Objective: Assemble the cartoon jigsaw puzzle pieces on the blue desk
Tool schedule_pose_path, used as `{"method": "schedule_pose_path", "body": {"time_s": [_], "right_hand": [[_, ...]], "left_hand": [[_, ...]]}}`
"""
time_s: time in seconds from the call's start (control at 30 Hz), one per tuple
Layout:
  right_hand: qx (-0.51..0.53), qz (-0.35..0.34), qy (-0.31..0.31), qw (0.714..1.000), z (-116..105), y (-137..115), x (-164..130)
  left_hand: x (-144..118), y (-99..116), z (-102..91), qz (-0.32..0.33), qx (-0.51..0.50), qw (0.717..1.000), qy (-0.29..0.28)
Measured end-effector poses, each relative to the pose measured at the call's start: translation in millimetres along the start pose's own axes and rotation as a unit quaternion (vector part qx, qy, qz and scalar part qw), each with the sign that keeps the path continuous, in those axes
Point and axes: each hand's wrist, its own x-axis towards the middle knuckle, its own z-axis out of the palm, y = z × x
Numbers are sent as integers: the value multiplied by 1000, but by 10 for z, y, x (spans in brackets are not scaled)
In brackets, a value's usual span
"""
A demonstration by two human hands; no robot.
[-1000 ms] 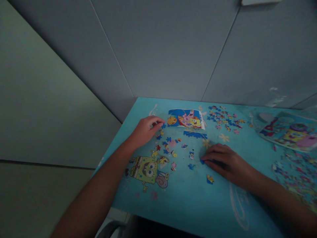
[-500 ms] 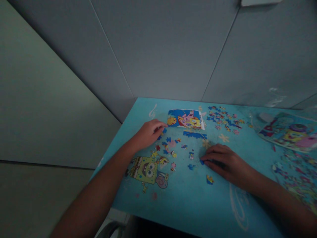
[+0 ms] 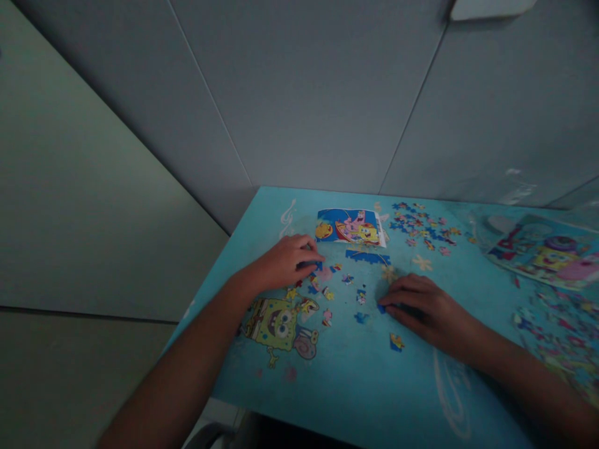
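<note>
Both my forearms are bare to the edge of view, with no sleeves showing. My left hand (image 3: 285,262) and right hand (image 3: 423,305) wear no gloves.

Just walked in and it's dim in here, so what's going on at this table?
A person is sorting jigsaw pieces on a blue table. Their left hand rests on loose pieces near a small reference picture. Their right hand lies flat, fingertips on a blue piece. A joined blue strip lies between.
</note>
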Motion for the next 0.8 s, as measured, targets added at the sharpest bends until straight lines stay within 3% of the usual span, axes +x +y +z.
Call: {"method": "schedule_pose_path", "body": {"time_s": [0.57,0.8], "right_hand": [[-2,-8,11,1000,8,0,-2],[-1,-11,16,1000,0,-19,13]], "left_hand": [[34,8,2,-41,-46,998,5],[41,38,-41,-61,-67,995,45]]}}
